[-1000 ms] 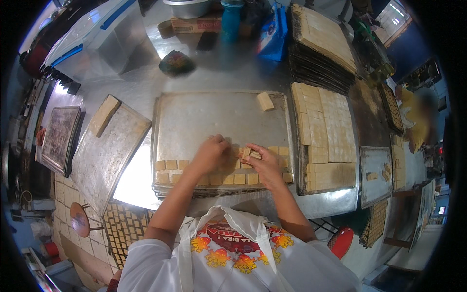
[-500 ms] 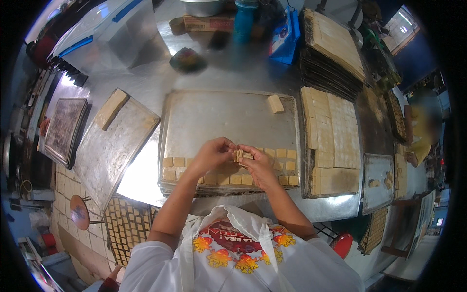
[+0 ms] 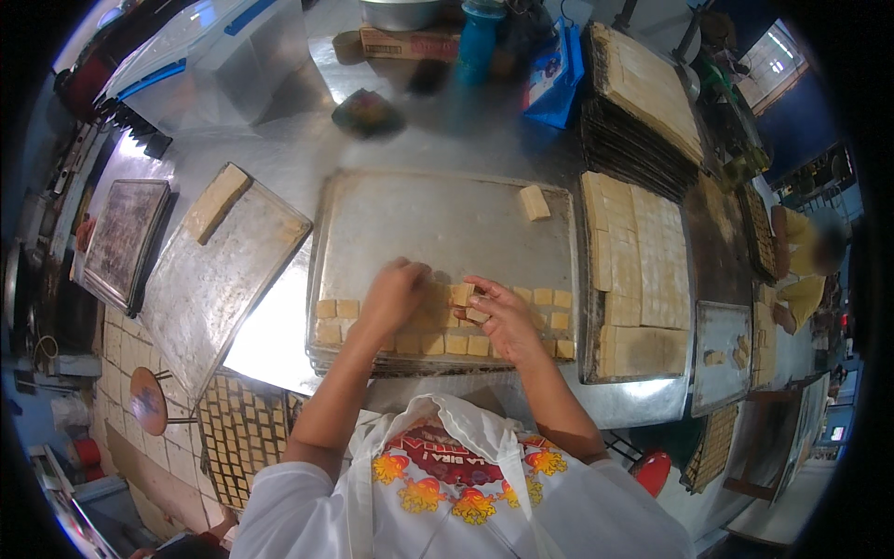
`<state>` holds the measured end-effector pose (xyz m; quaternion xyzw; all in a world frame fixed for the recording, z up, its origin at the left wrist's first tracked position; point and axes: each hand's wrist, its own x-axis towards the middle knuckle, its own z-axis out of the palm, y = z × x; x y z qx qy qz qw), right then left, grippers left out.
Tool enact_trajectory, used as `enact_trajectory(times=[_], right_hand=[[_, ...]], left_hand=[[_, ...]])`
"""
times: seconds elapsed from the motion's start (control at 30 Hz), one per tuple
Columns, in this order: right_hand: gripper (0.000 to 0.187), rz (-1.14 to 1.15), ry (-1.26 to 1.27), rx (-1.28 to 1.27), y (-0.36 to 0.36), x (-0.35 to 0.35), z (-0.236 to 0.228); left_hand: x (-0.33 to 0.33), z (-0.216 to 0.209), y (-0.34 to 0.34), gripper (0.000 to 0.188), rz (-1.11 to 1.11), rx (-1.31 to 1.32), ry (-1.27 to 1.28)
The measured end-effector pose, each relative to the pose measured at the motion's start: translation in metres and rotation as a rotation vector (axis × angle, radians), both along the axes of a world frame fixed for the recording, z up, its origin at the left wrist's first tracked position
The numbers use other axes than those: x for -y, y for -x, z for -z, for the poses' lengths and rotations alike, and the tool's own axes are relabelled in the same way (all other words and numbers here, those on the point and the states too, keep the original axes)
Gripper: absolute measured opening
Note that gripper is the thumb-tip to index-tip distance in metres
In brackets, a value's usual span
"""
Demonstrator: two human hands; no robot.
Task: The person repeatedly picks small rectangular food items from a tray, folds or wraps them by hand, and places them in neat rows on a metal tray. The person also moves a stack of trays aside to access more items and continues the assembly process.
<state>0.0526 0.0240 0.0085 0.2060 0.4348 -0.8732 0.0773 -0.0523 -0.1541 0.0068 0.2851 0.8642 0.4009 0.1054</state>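
Small pale squares of dough [image 3: 456,344] lie in rows along the near side of a metal baking tray [image 3: 438,219]. My right hand [image 3: 503,326] is closed around a few of these squares [image 3: 463,295], just above the rows. Over the left part of the rows, my left hand [image 3: 396,293] is low on the tray with its fingers curled down; its fingertips and anything in them are hidden. Toward the tray's far right corner lies a larger block of dough [image 3: 535,202].
To the right, a tray of cut dough slabs [image 3: 643,252] borders my tray, with a tall tray stack [image 3: 643,102] behind it. On the left, another tray [image 3: 237,252] holds a dough strip [image 3: 220,203]. A clear plastic bin [image 3: 214,84] stands far left. A person in yellow [image 3: 803,289] is at right.
My left hand has moved away from the right one, left and down toward the rows. The right hand has turned more open to view, still holding dough squares.
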Motion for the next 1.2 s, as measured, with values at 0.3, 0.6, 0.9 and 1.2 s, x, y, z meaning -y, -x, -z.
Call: enact_trajectory(times=[0.3, 0.6, 0.9, 1.2], right_hand=[[0.031, -0.058, 0.304, -0.029, 0.016, 0.021, 0.012], [0.03, 0.063, -0.016, -0.024, 0.014, 0.019, 0.0], [0.024, 0.034, -0.087, -0.022, 0.021, 0.025, 0.007], [0.018, -0.12, -0.106, 0.045, 0.042, 0.057, 0.009]], left_hand=[[0.008, -0.019, -0.004, 0.026, 0.119, 0.134, -0.347], [0.025, -0.008, 0.021, 0.013, 0.052, 0.286, -0.161], [0.023, 0.001, 0.02, 0.013, 0.05, 0.004, -0.049], [0.044, -0.023, 0.013, 0.018, -0.037, 0.463, -0.234]])
